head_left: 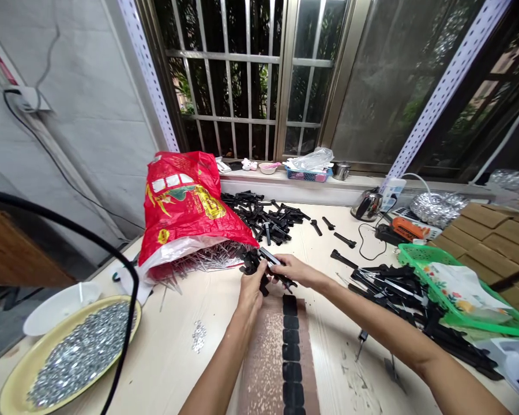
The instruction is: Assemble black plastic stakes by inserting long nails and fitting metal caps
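Near the mouth of the red bag, my left hand (253, 283) is closed around a small bunch of black plastic parts (249, 262). Close beside it, my right hand (292, 270) is closed on a long black plastic part with a pale, shiny strip (270, 256). My fingers partly cover both, so their exact shape is hard to see. Below the hands lies a brown board (268, 357) with a row of black rounded squares (291, 351). The red bag (185, 199) lies open, with many thin metal rods (203, 259) spilling from it.
A heap of black parts (272, 219) lies behind my hands, another pile (389, 288) on the right. A yellow dish of small metal pieces (8, 386) stands left, crossed by a black cable (132, 300). A green basket (471, 323) and cardboard boxes (488, 242) are at right.
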`<state>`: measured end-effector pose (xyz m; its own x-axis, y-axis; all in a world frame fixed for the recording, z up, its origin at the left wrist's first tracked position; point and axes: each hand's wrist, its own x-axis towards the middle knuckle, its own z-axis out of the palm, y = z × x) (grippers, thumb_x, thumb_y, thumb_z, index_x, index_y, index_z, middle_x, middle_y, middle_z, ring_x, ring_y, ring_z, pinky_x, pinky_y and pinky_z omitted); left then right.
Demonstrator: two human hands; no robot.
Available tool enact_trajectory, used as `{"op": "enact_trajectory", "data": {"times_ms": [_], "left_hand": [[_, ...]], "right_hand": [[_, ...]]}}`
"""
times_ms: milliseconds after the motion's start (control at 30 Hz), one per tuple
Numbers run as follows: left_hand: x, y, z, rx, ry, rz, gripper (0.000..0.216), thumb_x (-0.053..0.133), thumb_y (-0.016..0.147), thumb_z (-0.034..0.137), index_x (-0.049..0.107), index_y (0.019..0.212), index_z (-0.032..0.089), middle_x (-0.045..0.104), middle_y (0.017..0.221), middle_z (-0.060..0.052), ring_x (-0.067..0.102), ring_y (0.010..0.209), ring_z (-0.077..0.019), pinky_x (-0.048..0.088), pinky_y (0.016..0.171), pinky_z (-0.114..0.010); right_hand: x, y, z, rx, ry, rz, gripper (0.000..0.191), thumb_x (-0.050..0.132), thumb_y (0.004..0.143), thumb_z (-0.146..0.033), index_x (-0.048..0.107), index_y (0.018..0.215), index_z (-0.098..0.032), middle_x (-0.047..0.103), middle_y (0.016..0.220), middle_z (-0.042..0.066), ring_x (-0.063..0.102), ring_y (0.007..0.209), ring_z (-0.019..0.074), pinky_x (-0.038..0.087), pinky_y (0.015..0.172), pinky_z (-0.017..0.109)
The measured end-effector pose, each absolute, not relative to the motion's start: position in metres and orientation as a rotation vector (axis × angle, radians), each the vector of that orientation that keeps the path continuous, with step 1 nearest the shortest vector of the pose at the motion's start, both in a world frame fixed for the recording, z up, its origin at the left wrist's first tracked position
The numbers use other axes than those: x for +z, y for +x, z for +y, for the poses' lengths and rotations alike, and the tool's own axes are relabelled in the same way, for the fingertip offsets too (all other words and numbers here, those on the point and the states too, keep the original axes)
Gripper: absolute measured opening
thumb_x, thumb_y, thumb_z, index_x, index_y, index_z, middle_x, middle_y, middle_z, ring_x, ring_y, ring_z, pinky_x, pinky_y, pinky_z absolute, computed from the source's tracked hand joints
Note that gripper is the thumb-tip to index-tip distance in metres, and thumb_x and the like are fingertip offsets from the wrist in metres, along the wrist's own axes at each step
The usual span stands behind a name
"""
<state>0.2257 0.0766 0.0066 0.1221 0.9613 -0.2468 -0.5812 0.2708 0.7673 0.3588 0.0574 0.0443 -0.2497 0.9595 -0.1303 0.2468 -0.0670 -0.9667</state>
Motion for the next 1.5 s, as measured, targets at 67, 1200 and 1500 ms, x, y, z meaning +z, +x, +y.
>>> {"op": "enact_trajectory", "data": {"times_ms": [67, 1200, 1500], "left_hand": [[0.005, 0.229, 0.074, 1.209, 0.505, 0.790, 0.047, 0.088, 0.045, 0.031, 0.066, 0.081, 0.009, 0.068, 0.070, -0.005, 0.062, 0.056, -0.0129, 0.049, 0.056, -0.025], [0.021, 0.164, 0.047, 1.297, 1.005, 1.056, 0.033, 0.083, 0.051, 0.029, 0.071, 0.076, 0.011, 0.067, 0.069, -0.002, 0.060, 0.065, -0.0130, 0.042, 0.059, -0.022], [0.021, 0.141, 0.008, 1.182, 0.955, 0.928, 0.035, 0.082, 0.052, 0.025, 0.070, 0.082, 0.012, 0.067, 0.076, -0.003, 0.060, 0.070, -0.0140, 0.049, 0.069, -0.027]], "right_hand": [[0.039, 0.348, 0.053, 0.909, -1.416, -1.789, 0.027, 0.049, 0.083, -0.019, 0.056, 0.110, -0.018, 0.063, 0.092, 0.005, 0.060, 0.080, 0.0154, 0.050, 0.070, 0.026], [0.058, 0.360, 0.012, 0.580, -1.388, -1.787, 0.039, 0.063, 0.078, -0.036, 0.057, 0.113, -0.019, 0.064, 0.081, 0.001, 0.054, 0.063, 0.0122, 0.044, 0.063, 0.026], [0.054, 0.266, 0.012, 0.634, -1.105, -1.726, 0.029, 0.046, 0.092, -0.034, 0.057, 0.115, -0.020, 0.064, 0.101, 0.004, 0.060, 0.088, 0.0146, 0.046, 0.078, 0.027]]}}
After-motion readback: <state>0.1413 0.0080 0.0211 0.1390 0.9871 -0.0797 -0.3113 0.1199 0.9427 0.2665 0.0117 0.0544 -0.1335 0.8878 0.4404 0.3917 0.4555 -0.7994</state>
